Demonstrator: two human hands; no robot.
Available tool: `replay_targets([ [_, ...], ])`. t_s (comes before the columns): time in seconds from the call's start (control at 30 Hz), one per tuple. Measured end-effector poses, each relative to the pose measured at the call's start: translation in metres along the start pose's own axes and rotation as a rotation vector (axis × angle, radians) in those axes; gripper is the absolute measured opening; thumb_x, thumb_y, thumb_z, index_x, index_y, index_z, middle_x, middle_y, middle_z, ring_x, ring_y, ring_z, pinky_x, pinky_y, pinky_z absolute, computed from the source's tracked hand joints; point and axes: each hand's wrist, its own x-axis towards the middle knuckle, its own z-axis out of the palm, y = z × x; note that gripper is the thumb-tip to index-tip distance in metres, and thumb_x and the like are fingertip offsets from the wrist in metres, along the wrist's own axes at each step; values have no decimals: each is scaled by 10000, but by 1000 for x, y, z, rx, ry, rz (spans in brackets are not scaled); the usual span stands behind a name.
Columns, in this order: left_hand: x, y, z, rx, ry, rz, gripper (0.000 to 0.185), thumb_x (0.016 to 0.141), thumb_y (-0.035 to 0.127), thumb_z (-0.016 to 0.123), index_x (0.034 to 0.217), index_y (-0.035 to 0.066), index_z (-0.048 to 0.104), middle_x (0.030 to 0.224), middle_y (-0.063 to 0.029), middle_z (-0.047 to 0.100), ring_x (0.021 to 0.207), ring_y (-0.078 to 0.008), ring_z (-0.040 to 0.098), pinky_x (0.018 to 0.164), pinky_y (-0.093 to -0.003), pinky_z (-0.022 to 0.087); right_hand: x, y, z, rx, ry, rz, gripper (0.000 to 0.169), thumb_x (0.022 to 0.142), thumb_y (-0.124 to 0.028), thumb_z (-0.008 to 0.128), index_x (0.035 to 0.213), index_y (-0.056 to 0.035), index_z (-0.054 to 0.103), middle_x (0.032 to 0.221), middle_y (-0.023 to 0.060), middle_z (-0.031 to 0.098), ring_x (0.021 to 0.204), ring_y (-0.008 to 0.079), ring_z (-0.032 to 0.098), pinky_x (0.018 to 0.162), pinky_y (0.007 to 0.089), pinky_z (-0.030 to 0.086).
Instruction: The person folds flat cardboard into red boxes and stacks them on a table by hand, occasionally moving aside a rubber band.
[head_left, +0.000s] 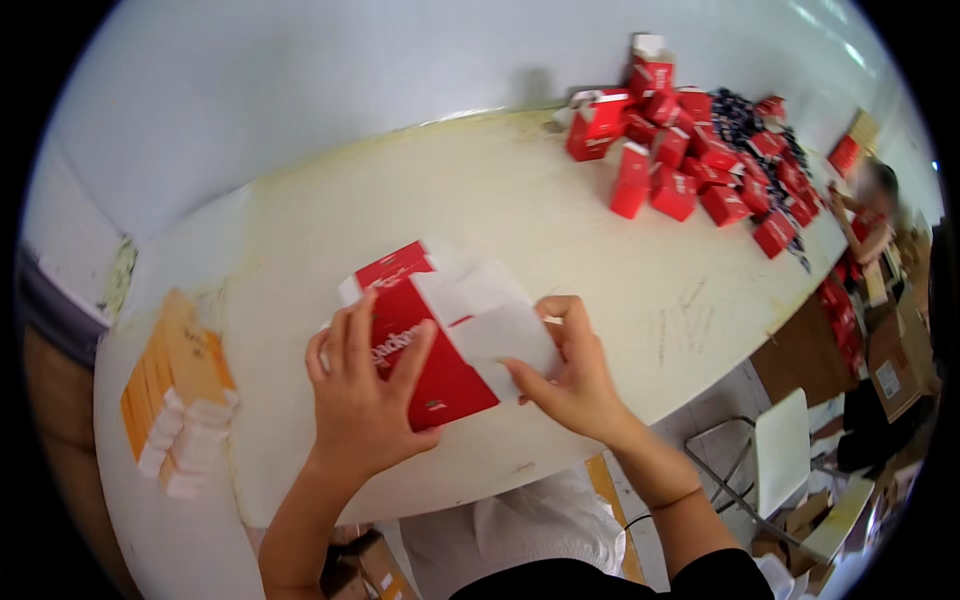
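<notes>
A red and white paperboard carton (450, 375), partly flattened, lies on the table in front of me. Its printed red face bears white lettering, and its white inner flaps (484, 315) spread to the right. My left hand (367, 382) grips the carton's left part, its index finger lying across the red face. At the right edge, my right hand (574, 367) pinches a white flap between thumb and fingers. A second red printed panel (394, 268) shows at the far side; whether it belongs to the same carton I cannot tell.
The pale table (337, 202) meets a wall behind. Red cartons (675, 191) are heaped at the far right with dark patterned material (733, 112). Orange-and-white bundled pieces (176, 397) stand at left. A person (870, 217) is at the right, beyond a folding chair (780, 450) and cardboard boxes (900, 360).
</notes>
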Motion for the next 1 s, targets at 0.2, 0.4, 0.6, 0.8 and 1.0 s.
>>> replay_targets([
  [0.2,-36,6,-12,9,36,59,805,516,194,796,1265,129,511,1233,-188,437,1076,-325,468,888,-469,350,-6,15,-6,84,-257,48,448,799,11,671,1147,-25,393,988,103,598,870,146,615,731,273,502],
  [0.4,-50,25,-20,-290,-2,-212,780,581,202,776,1305,132,495,1050,-137,423,960,-285,472,814,-421,400,-55,37,36,-39,16,-327,376,825,-30,635,1145,23,445,1070,114,565,969,130,539,825,287,452],
  [0.6,-65,36,-20,-252,-94,-198,736,591,247,777,1274,181,509,1173,-152,463,1044,-313,496,845,-428,421,-84,64,81,347,247,136,279,906,-99,536,1149,31,494,1045,96,580,939,139,544,802,290,450],
  [0.8,-71,32,-20,-262,-118,-260,780,571,284,786,1286,202,486,1203,-153,477,1031,-315,506,827,-440,408,-76,48,90,254,94,58,276,956,-116,451,1167,47,522,1022,111,601,924,144,549,784,283,452],
  [1.0,-73,33,-14,-295,-146,-246,755,520,258,804,1203,170,491,1175,-151,475,1018,-329,499,819,-450,393,-79,54,91,213,59,119,314,964,-121,421,1206,65,493,961,132,618,878,173,575,739,298,460],
])
